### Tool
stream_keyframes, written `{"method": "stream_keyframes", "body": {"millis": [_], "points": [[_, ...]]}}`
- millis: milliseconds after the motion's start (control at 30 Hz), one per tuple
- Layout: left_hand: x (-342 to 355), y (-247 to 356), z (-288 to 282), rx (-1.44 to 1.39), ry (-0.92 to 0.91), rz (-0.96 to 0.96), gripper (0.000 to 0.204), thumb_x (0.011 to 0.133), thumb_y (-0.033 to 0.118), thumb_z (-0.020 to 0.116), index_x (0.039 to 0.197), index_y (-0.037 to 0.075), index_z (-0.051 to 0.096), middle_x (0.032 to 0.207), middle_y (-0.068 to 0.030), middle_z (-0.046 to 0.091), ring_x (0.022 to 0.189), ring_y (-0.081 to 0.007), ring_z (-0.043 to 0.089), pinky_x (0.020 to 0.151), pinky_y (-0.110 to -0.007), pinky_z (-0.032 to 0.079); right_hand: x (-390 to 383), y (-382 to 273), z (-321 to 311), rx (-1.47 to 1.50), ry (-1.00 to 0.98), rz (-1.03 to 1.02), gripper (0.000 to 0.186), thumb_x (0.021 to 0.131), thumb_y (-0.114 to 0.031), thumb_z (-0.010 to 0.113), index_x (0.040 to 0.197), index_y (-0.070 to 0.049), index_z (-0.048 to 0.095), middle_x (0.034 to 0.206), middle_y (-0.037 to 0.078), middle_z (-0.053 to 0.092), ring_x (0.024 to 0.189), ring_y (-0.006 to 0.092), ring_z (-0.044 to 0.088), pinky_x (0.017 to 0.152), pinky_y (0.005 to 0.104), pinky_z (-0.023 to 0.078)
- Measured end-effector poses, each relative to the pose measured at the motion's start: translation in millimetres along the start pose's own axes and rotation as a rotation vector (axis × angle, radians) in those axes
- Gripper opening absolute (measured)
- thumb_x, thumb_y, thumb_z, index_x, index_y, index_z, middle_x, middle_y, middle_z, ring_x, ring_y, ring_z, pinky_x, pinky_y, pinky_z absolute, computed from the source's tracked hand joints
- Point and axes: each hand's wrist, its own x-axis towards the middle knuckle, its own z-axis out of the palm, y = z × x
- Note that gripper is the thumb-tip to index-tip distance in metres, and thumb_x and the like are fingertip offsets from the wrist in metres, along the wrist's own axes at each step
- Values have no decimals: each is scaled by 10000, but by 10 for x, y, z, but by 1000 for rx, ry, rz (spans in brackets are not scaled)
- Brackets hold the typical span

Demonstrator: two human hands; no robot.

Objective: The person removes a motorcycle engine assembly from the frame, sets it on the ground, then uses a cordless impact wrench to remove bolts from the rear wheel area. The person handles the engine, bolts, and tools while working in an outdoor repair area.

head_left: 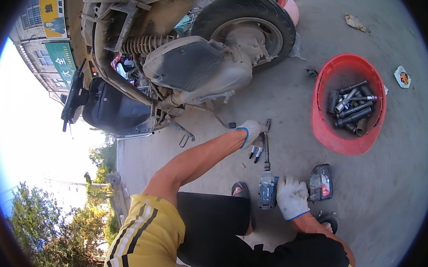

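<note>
My left hand is a gloved hand with fingers closed at the upper end of a long dark metal shaft attached to an impact driver; what exactly it grips is unclear. Two small white-and-black items lie beside that hand. My right hand, also gloved, has its fingers apart beside the driver's body. A black battery pack sits to the right of that hand. Farther up and right, an upturned red hard hat holds several dark sockets.
A dusty scooter lies tilted above my hands, its rear wheel toward the top. A small tray with bits and some litter are on the concrete. My sandalled feet are below; buildings and trees appear at the left.
</note>
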Motion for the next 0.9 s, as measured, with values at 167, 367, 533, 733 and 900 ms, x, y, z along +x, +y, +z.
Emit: {"method": "stream_keyframes", "body": {"millis": [167,367,533,733,900], "points": [[223,-269,-100,244,35,197,212,1006,151,677,1136,-17,671,953,-147,751,813,-273,758,739,-458,662,-79,24,133,-8,30,-8,208,961,-214,590,1080,-61,664,977,120,666,883,305,695,734,486,495],[-11,-45,116,6,-4,71,235,1006,160,656,1141,-27,699,932,-155,763,771,-268,759,721,-410,652,-120,173,92,-50,56,-30,207,961,-208,591,1087,-59,659,979,115,665,875,304,702,721,482,497],[-67,154,-177,126,78,184,216,1007,161,616,1112,-1,712,910,-125,728,783,-224,725,692,-364,623,-173,93,55,-16,-6,-98,230,935,-175,596,1116,-45,655,982,118,665,877,301,706,715,472,498],[-543,464,237,328,-97,402,216,1016,193,663,1098,-1,709,886,-59,685,748,-143,668,686,-314,603,-171,138,173,-16,1,-79,269,929,-145,582,1148,-23,681,1014,131,685,898,306,704,744,463,505],[-1001,567,422,343,-343,324,202,1003,176,689,1099,3,727,933,-58,716,765,-116,680,687,-300,599,-153,139,396,-90,-97,-20,295,931,-143,580,1167,-3,688,1051,155,686,953,320,693,813,467,511]]}}
